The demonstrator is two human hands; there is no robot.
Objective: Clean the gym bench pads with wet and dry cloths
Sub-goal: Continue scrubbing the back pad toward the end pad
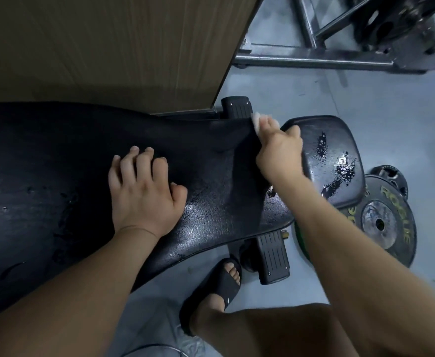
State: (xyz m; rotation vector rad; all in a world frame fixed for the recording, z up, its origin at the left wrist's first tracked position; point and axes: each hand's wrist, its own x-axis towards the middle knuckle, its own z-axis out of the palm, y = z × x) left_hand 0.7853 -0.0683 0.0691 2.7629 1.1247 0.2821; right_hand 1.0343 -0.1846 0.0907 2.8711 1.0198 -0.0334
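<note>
2 bench pads [44, 163] [314, 135], 1 white cloth [257, 120], 2 hands [144, 194] [279, 150], 2 ribbed footplates [237, 108] [273, 256], 1 sandal [217, 288]

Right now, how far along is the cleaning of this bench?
Looks partway. Done: the seat pad shows glossy wet patches, so it seems wetted but not dried. In hand: the right hand grips a white cloth at the far edge of the long pad, while the left hand rests on that pad. Left: probably drying the seat pad; I cannot tell whether the long pad is finished.

Black grained leather-look bench pad [211, 202], wet-glossy seat pad [334, 155]; wood-grain panel [95, 47]; scuffed metal frame [311, 57]
</note>
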